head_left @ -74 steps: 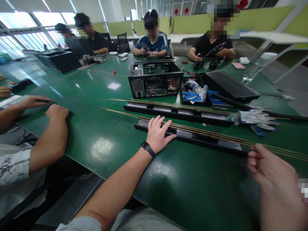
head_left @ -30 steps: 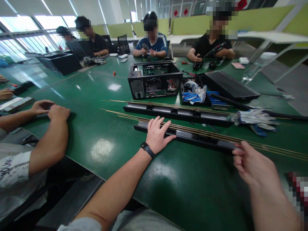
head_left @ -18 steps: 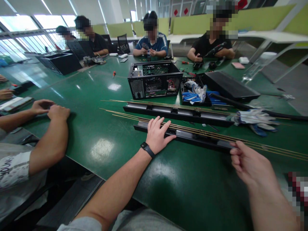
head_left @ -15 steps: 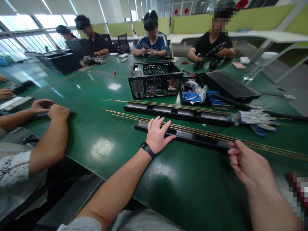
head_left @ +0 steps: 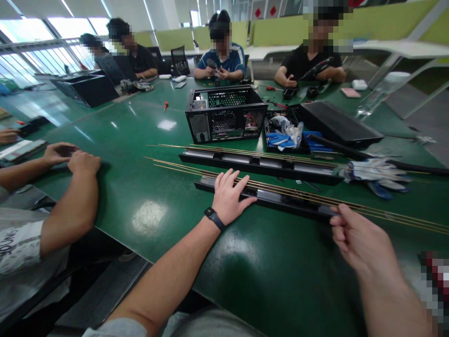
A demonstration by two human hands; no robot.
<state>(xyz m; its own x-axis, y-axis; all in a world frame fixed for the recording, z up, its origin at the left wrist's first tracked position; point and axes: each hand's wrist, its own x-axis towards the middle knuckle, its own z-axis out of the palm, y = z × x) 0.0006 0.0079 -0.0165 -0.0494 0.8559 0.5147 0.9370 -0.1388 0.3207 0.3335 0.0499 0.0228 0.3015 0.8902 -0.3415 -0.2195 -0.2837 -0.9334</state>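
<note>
The thumb and forefinger of the right hand [head_left: 361, 243] were pinched together, apparently on one of the thin gold-coloured rods [head_left: 298, 193], by the right end of the near black channel [head_left: 287, 208]; its other fingers were curled in. The fingers of the left hand [head_left: 229, 199] were spread and laid across the rods and channel, toward the channel's left end. The rods were stretched lengthwise over the channel, with both its ends overhung, and were judged light and springy — easily bowed, and apt to slide or roll against one another. A fingertip hold close to the channel was judged surer than one on a loose tip. The channel, seemingly stiff, was best steadied by its side walls. It was set inside the near edge of the green worktop [head_left: 122, 187]; farther from that edge, a second black channel [head_left: 238, 166] was laid, and beyond it a black computer case [head_left: 224, 120].
</note>
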